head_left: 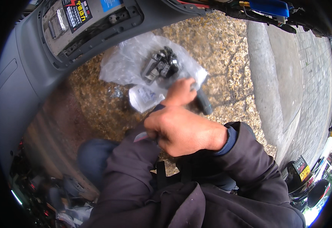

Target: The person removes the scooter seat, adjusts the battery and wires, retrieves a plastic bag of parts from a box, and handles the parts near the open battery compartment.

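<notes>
Left hand [179, 92] clamped on tool [203, 103]; right hand [181, 131] pinching left sleeve [135, 146]. Keep tool clear of bag [128, 60].

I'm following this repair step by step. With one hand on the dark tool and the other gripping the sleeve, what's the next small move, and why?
Probably let the right hand release the left sleeve. The left hand already grips the dark-handled tool beside the black parts on the clear plastic bag, and only the right hand can reach for them.
</notes>
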Demonstrator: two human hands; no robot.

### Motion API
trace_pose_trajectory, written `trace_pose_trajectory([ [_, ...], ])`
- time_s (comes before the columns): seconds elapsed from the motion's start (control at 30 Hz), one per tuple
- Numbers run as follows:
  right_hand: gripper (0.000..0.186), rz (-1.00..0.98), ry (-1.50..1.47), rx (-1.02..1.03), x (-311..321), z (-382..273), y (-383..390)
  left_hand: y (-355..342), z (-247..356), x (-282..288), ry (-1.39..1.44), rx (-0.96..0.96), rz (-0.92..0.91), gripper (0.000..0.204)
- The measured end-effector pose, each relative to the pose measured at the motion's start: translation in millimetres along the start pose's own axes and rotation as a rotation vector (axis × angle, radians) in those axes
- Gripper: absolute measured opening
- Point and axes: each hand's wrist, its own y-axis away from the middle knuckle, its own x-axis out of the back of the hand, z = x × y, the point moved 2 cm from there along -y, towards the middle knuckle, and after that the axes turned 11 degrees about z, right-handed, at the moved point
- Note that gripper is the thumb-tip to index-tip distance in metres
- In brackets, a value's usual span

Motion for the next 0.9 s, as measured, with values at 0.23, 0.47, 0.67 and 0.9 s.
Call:
trace_pose_trajectory([
  [0.23,0.019,-0.047,0.038,-0.007,-1.7,-2.3,-1.6,11.8,3.1,-13.7,0.007,-0.072,0.122,0.019],
  [0.47,0.017,-0.041,-0.021,-0.020,1.1,-5.8,3.5,-12.9,-27.6,19.3,-0.279,0.006,0.474,0.015],
  [0.67,0.013,0.031,-0.004,-0.001,4.3,-2.9,7.0,-45.6,-32.7,22.8,-0.630,0.002,0.173,0.023],
  [0.9,0.015,0.051,0.011,-0.030,12.2,-1.3,13.1,-47.8,-52.8,27.2,-0.370,0.066,0.245,0.032],
])
